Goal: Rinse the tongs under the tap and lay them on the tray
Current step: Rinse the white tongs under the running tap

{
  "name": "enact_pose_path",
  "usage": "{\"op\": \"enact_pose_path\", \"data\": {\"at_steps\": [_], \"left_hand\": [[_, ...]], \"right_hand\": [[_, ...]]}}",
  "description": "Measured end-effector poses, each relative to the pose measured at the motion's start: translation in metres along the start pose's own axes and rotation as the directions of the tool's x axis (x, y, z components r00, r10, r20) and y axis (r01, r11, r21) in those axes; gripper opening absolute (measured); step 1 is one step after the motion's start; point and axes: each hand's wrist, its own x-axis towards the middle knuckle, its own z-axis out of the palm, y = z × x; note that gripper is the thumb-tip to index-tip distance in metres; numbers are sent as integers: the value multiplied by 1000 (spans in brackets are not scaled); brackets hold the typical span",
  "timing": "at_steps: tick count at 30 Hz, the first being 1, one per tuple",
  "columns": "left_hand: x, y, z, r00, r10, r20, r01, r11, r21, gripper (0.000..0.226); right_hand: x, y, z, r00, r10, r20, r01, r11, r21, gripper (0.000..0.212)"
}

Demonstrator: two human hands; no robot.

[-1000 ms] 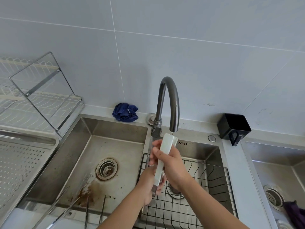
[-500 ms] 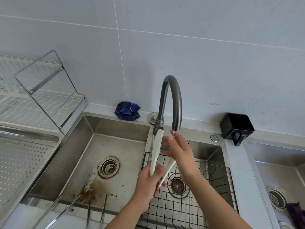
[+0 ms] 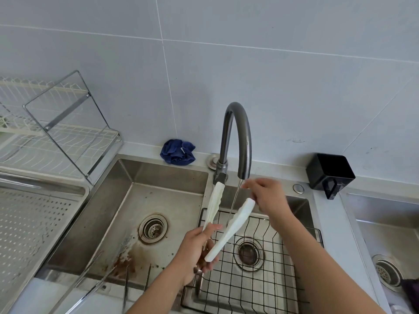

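Tongs: the white tongs [image 3: 231, 230] spread in a V over the sink's [image 3: 158, 175] right basin, above the wire basket [image 3: 249, 291], a thin stream [image 3: 234, 200] falling between their arms.
Left hand: your left hand [image 3: 197, 250] grips the hinge end.
Right hand: your right hand [image 3: 268, 198] meets the right arm's tip; whether it pinches, you cannot tell.
Tap: the dark gooseneck tap [image 3: 238, 123] rises from the sink's back edge.
Tray: the perforated tray [image 3: 34, 223] lies at the counter's left edge, well apart.
Counter: a blue cloth [image 3: 178, 151] sits on its back edge.

Matt white plastic tongs [image 3: 229, 227], stained brushed-steel sink [image 3: 158, 177], glossy dark metal tap [image 3: 238, 123]
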Motion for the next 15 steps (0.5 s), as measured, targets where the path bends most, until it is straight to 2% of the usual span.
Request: {"op": "enact_pose_path", "data": {"at_steps": [2, 4, 7, 9, 11, 13, 15], "left_hand": [[2, 1, 0, 999, -43, 24, 42, 999, 9, 30], [4, 1, 0, 998, -64, 24, 63, 998, 15, 36], [6, 1, -3, 998, -55, 20, 55, 998, 38, 54], [5, 3, -4, 999, -37, 16, 36, 996, 79, 56], [5, 2, -6, 1000, -27, 12, 25, 993, 112, 51], [5, -1, -8, 999, -39, 15, 37, 992, 120, 46], [5, -4, -9, 998, -57, 14, 55, 988, 142, 49]], "right_hand": [[0, 2, 13, 966, 91, 243, -102, 994, 35, 40], [0, 5, 24, 945, 69, 320, -92, 994, 59, 33], [1, 13, 37, 975, 31, 221, -52, 995, 90, 27], [-2, 18, 45, 989, -86, 119, 92, 995, -46, 24], [-6, 26, 54, 965, -249, 86, 259, 957, -129, 15], [-9, 29, 59, 960, -265, 85, 266, 964, 0, 16], [-9, 28, 62, 979, -171, 110, 140, 960, 244, 24]]}}
